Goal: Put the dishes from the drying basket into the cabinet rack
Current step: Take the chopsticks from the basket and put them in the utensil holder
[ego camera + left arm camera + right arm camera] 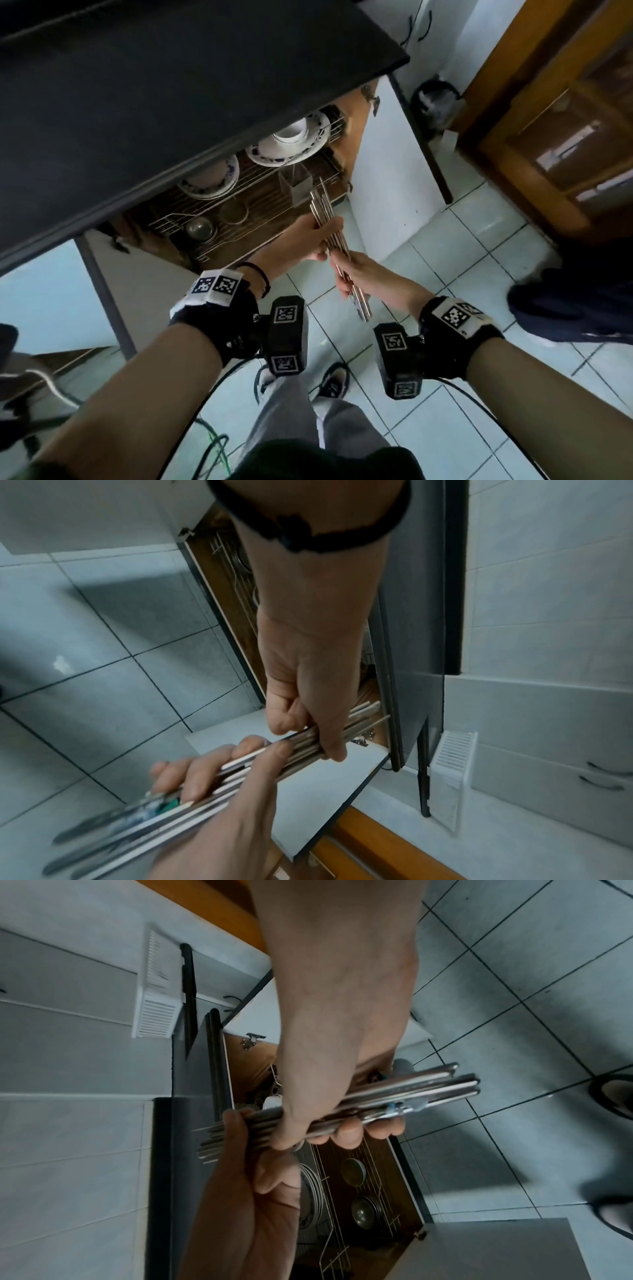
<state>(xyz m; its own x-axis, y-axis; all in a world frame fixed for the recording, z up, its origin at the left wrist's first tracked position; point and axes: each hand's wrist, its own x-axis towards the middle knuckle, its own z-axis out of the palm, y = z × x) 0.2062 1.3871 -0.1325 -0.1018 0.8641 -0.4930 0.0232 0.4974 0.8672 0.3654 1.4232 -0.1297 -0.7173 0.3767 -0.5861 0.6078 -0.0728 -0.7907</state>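
A bundle of metal chopsticks and cutlery [323,209] is held in both hands in front of the open cabinet. My left hand [315,236] grips its upper part. My right hand [356,274] grips its lower part, and the ends [361,305] stick out below. The wire cabinet rack [260,209] lies just beyond, with a metal cutlery holder [299,185] near the bundle's tips. In the left wrist view the left hand [308,718] curls round the bundle [359,723]. In the right wrist view the right hand [325,1110] wraps the bundle [428,1091].
The rack holds blue-patterned plates [308,147], a white cup [291,132] and small metal bowls [198,228]. A black countertop [171,85] overhangs it. The white cabinet door [387,164] stands open on the right. Another person's leg [582,301] is at the right, and cables [212,445] lie on the tiled floor.
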